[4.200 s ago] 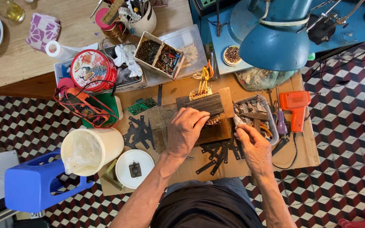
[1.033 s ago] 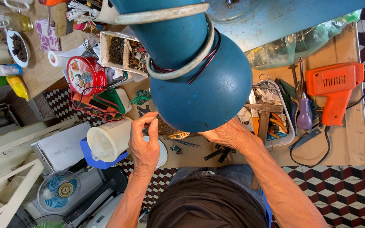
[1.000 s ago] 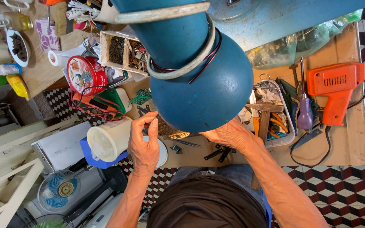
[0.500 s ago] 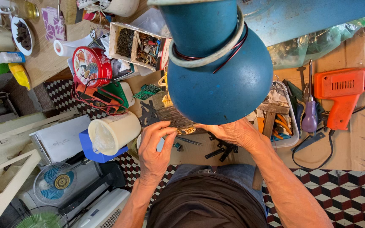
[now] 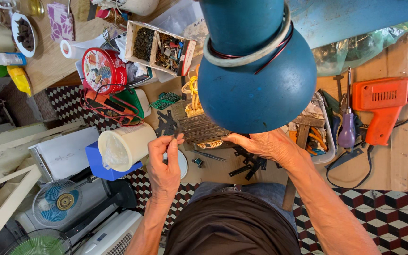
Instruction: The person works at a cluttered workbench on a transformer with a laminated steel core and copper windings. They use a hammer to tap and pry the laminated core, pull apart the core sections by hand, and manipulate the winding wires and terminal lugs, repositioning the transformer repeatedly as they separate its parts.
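Two bare hands, left hand (image 5: 164, 165) pinching thin dark metal strip (image 5: 174, 134), right hand (image 5: 263, 144) grip unclear on ribbed block (image 5: 204, 128).

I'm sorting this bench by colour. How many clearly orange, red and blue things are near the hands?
Orange: 1, the orange power tool.
Red: 1, the round red tin.
Blue: 2, the blue lamp shade and the blue box under the white tub.
Total: 4.

A cardboard-covered workbench (image 5: 397, 156) carries an orange soldering gun (image 5: 382, 107), a purple-handled screwdriver (image 5: 347, 132), black metal strips (image 5: 247, 167) and a green circuit board (image 5: 165, 100).
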